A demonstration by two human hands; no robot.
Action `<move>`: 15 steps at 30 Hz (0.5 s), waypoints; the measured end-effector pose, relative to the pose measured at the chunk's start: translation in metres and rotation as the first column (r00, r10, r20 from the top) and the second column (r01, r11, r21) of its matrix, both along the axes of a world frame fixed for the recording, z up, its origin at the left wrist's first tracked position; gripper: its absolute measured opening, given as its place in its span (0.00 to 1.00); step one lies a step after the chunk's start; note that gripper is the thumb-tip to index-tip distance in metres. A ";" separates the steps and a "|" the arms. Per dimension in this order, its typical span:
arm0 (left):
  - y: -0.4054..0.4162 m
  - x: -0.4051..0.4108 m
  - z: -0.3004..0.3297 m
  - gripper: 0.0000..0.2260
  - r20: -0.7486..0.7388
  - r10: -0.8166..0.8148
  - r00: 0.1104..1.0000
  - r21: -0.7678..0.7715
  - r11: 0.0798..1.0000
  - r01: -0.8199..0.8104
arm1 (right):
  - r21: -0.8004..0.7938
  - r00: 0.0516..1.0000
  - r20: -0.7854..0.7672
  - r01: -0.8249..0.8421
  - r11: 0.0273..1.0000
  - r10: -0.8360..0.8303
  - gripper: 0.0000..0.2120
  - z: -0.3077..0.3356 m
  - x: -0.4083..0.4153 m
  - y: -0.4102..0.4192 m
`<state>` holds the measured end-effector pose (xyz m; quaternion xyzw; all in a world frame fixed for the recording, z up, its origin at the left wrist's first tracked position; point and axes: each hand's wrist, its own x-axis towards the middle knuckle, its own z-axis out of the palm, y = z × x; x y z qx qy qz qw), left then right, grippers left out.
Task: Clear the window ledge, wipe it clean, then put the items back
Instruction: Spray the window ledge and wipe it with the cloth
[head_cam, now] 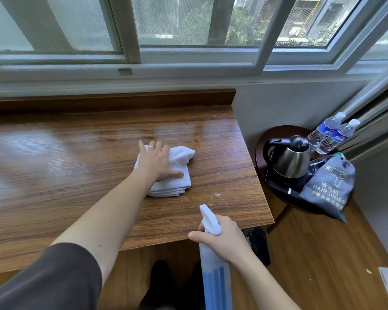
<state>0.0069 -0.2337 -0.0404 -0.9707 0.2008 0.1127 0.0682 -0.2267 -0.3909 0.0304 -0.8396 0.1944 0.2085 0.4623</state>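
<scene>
A wide wooden ledge point(76, 164) runs under the window and nothing but a cloth lies on it. My left hand point(156, 161) presses flat, fingers straight, on the folded white cloth point(179, 171) right of the ledge's middle. Below the ledge's near right corner, my right hand point(222, 238) grips the neck of a blue and white spray bottle point(214, 274), whose white nozzle points up toward the ledge. A patch of fine droplets point(216, 195) glistens on the wood between cloth and nozzle.
A small round dark table point(261, 144) stands right of the ledge. On it are a steel kettle point(289, 159), two water bottles point(329, 133) and a grey hair-drier bag point(329, 189). The sliding window frame point(130, 59) rises behind the ledge. Wooden floor lies below.
</scene>
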 end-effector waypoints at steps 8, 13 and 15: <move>0.005 -0.041 -0.016 0.36 0.028 -0.008 1.000 -0.199 0.980 0.013 | -0.009 1.000 0.005 0.025 1.000 -0.025 0.17 0.003 0.006 -0.004; 0.009 -0.090 -0.028 0.30 0.195 -0.010 0.981 -0.304 0.950 0.070 | -0.001 0.998 0.027 0.058 0.998 -0.058 0.15 0.006 0.014 -0.008; 0.009 -0.107 -0.033 0.29 0.248 0.002 0.969 -0.314 0.946 0.079 | -0.003 0.997 0.036 0.064 0.998 -0.063 0.14 0.008 0.017 -0.008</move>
